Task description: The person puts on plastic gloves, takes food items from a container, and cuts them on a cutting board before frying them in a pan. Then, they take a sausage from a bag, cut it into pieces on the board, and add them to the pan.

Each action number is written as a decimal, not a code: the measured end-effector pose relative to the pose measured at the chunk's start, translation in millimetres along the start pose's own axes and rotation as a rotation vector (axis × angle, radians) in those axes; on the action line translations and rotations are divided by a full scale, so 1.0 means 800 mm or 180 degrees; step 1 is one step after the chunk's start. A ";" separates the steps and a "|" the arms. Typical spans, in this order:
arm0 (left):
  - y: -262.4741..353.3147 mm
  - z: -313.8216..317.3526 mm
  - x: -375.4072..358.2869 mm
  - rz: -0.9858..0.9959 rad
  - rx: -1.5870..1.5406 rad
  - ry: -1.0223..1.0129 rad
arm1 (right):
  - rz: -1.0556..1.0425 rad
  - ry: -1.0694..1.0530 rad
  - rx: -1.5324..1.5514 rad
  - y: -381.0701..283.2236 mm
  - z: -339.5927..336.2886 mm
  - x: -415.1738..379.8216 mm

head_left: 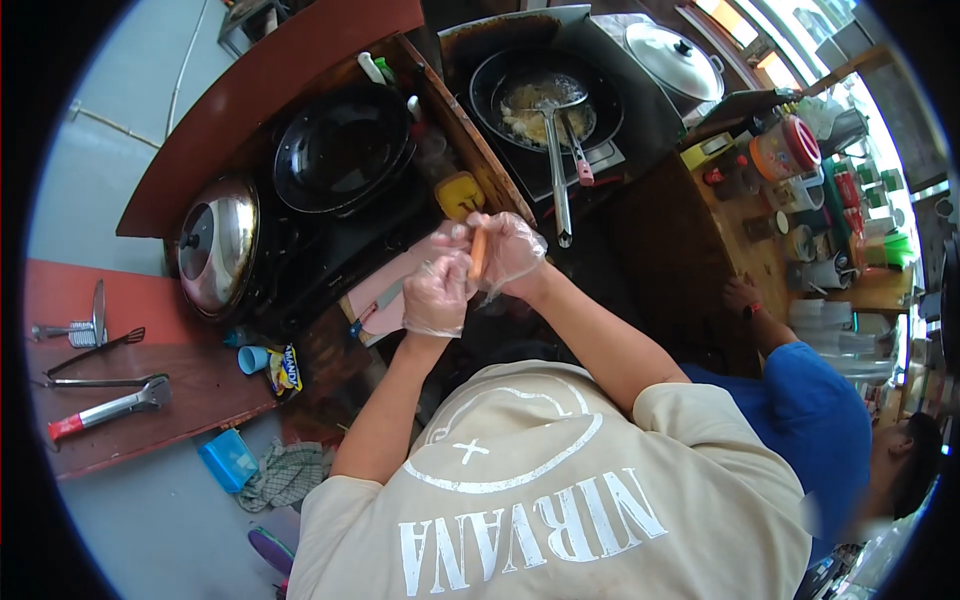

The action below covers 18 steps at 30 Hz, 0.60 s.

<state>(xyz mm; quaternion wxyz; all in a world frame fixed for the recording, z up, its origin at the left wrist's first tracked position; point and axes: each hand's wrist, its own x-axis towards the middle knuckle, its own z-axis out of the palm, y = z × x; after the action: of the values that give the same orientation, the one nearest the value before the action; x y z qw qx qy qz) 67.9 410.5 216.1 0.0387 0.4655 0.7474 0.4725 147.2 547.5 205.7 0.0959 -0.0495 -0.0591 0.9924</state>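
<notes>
Both my hands wear clear plastic gloves and meet at an orange sausage (478, 252). My right hand (512, 252) has its fingers closed around it from the right. On the other side, my left hand (437, 295) is closed with its fingertips at the sausage. Below them lie a pink cutting board (405, 285) and a knife (388, 294) on it. Just beyond my hands is a yellow container (459, 195) with dark utensil ends in it.
Ahead, a wok (490, 85) holds bubbling oil, food and a long-handled spatula (556, 170). A black pan (340, 150) and a lidded pot (218, 245) stand left. Tongs (115, 405) lie on the red shelf. A person in blue (815, 400) is at right.
</notes>
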 end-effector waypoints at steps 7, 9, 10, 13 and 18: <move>-0.015 -0.006 -0.033 0.1437 0.1472 -0.0923 | 0.1339 0.2336 -0.2258 0.051 -0.019 0.015; -0.021 0.003 -0.056 0.1132 0.1314 -0.0869 | 0.1832 0.2189 -0.2454 0.052 -0.053 0.008; -0.026 0.007 -0.068 0.1057 0.1312 -0.0863 | 0.2258 0.2032 -0.2642 0.050 -0.062 0.002; -0.070 0.026 -0.115 0.0200 0.0820 -0.0516 | 0.2852 0.1785 -0.2977 0.054 -0.086 -0.015; -0.126 0.039 -0.163 -0.0786 0.0727 0.0109 | 0.3734 0.1813 -0.2497 0.049 -0.138 -0.052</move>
<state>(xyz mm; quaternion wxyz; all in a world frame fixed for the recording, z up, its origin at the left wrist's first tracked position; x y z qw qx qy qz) 90.5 324.1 74.7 0.0306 0.3634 0.8483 0.3840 192.6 513.1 95.4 -0.4605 -0.3574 -0.3445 0.7359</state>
